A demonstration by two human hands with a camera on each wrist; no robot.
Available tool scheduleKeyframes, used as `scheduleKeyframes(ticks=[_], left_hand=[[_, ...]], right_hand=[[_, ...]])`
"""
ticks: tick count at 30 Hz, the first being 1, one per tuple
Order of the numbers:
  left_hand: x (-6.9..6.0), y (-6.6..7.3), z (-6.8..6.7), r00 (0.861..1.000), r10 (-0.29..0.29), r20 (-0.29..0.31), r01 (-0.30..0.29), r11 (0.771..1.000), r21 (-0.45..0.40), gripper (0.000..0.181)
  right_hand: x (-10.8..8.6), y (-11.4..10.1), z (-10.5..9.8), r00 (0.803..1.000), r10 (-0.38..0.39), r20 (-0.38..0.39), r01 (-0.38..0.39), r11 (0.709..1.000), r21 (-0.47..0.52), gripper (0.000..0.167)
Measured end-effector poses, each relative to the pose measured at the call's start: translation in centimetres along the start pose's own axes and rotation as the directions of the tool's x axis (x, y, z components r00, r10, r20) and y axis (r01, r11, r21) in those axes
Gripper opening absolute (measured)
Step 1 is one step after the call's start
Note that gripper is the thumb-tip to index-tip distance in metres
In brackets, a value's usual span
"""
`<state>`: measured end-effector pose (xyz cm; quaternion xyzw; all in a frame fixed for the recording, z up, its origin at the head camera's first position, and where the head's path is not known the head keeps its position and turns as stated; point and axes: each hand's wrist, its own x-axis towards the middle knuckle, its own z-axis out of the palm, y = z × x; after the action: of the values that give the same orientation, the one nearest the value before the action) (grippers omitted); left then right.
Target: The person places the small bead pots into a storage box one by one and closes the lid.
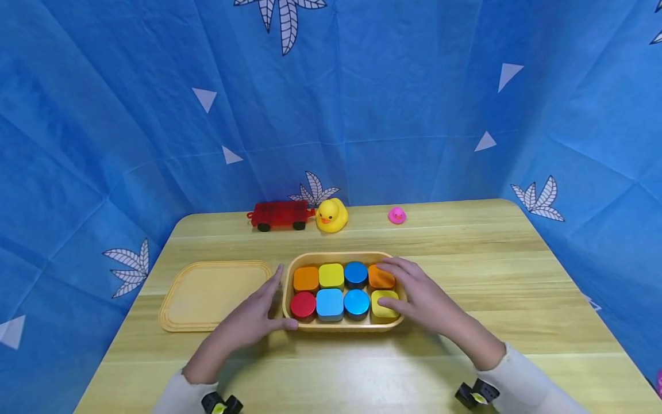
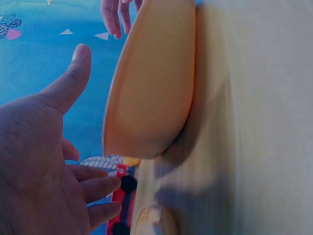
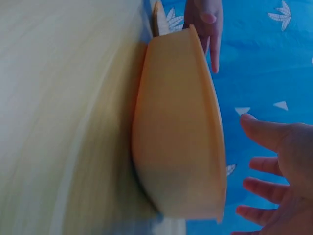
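Note:
A tan oblong box (image 1: 343, 329) sits on the table, holding several coloured blocks: a red round one (image 1: 303, 306), a light blue square one (image 1: 329, 303), blue round ones and orange and yellow square ones. My left hand (image 1: 248, 322) is at the box's left end, thumb and fingers spread; the left wrist view shows the palm apart from the box wall (image 2: 151, 83). Over the right end is my right hand (image 1: 421, 296), its fingertips above an orange block (image 1: 381, 278) and a yellow block (image 1: 385, 305). Its fingers are spread in the right wrist view, gripping nothing.
To the left lies a tan lid or tray (image 1: 217, 293) with a ridged rim. Along the table's back edge stand a red toy wagon (image 1: 281, 214), a yellow rubber duck (image 1: 332, 216) and a small pink duck (image 1: 397, 215). Blue printed cloth (image 1: 362, 103) hangs behind.

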<state>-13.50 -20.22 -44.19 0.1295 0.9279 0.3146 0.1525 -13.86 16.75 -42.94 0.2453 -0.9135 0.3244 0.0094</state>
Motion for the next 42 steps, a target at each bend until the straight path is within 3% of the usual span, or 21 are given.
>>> scheduleKeyframes(ticks=[4,10,15,25,31,36,42], left_hand=[[-0.8,-0.9,-1.0,1.0,0.009,-0.012,-0.008,1.0,0.01,0.124],[-2.5,-3.3,-2.5,0.998,0.009,-0.058,-0.009,1.0,0.006,0.125],[-4.1,-5.5,-4.3,0.995,-0.029,-0.092,0.029,1.0,-0.003,0.126],[-7.2,-11.0,-7.7,0.985,-0.11,-0.132,0.101,0.992,-0.078,0.129],[-8.9,-14.2,-9.1,0.978,-0.151,-0.142,0.133,0.982,-0.131,0.125],[-9.6,-16.1,-9.7,0.975,-0.17,-0.145,0.152,0.98,-0.131,0.124],[-9.4,-17.4,-9.8,0.976,-0.185,-0.113,0.168,0.975,-0.148,0.122]], right_hand=[[0.8,-1.2,0.6,1.0,-0.014,0.017,0.014,1.0,0.02,0.067],[2.3,-3.5,1.8,0.998,-0.047,0.051,0.044,0.997,0.056,0.073],[3.6,-5.6,2.9,0.994,-0.069,0.09,0.062,0.995,0.073,0.076],[6.2,-9.5,6.1,0.975,-0.041,0.219,0.011,0.99,0.14,0.085],[7.2,-12.0,8.4,0.968,-0.04,0.247,-0.004,0.984,0.176,0.094],[7.8,-14.1,10.6,0.959,-0.05,0.278,-0.02,0.969,0.245,0.099],[8.0,-16.2,13.3,0.958,-0.025,0.285,-0.06,0.957,0.285,0.102]])
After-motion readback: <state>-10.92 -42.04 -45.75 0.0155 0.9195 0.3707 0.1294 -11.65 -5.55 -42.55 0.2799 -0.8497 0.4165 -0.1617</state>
